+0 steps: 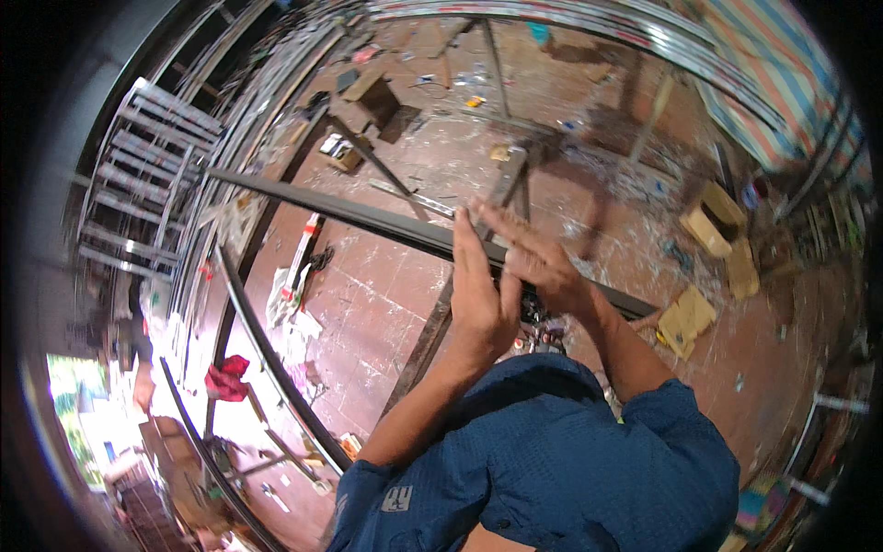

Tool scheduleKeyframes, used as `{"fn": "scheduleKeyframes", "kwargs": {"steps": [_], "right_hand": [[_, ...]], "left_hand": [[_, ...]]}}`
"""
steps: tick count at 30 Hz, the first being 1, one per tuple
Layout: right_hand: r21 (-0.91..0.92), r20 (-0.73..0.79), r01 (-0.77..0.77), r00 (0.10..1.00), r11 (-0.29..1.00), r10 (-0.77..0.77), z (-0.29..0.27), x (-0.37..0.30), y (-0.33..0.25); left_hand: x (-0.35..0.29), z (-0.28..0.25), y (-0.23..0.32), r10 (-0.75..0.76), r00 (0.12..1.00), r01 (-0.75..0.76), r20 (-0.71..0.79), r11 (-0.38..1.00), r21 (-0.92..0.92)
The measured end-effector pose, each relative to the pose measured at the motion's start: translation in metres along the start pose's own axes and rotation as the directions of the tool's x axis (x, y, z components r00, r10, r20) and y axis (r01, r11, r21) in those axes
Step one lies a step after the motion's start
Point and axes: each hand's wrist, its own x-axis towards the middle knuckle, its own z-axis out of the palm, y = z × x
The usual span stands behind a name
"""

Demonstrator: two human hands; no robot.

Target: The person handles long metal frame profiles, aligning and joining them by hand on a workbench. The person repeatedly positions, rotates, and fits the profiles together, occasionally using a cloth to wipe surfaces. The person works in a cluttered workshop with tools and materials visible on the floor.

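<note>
A long dark grey metal profile (331, 212) runs slantwise from the upper left, behind both hands, toward the right. My left hand (483, 299) is over its middle, fingers stretched out and pointing away from me. Close beside it, my right hand (543, 267) has its fingers extended toward the left fingertips. No held object shows in either hand. Whether the palms press on the profile is hidden. A dark support bar (428, 345) passes beneath the profile, and a thin silvery strip (414, 197) lies just beyond it.
Long metal lengths (589, 28) lie across the far side. A ladder-like metal frame (152, 175) stands at left, near a red cloth (226, 378). Cardboard boxes (713, 219) and scraps litter the tiled floor at right. A curved dark bar (267, 359) lies on my left.
</note>
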Motion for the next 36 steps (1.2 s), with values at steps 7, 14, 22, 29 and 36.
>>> {"fn": "scheduleKeyframes", "kwargs": {"steps": [7,14,22,29,36], "right_hand": [[0.013,0.145,-0.074,0.987,0.997,0.071,-0.013,0.077,0.035],[0.672,0.537,-0.543,0.826,0.503,0.175,0.102,0.01,0.051],[0.422,0.296,-0.424,0.9,0.801,0.321,0.067,-0.001,0.06],[-0.379,0.06,-0.27,0.947,0.885,0.315,-0.04,-0.016,0.086],[-0.636,0.071,-0.431,0.793,0.64,0.605,-0.028,-0.062,0.097]], "left_hand": [[-0.036,-0.044,0.023,-0.275,0.961,0.275,0.034,0.961,0.0],[0.01,-0.023,0.035,-0.081,0.997,0.079,0.006,0.984,0.157],[-0.027,-0.033,0.037,-0.48,0.873,0.482,0.08,0.876,0.002],[-0.094,-0.103,-0.073,-0.618,0.762,0.643,-0.194,0.758,0.111],[-0.049,-0.268,-0.14,-0.754,0.479,0.657,-0.45,0.648,-0.385]]}}
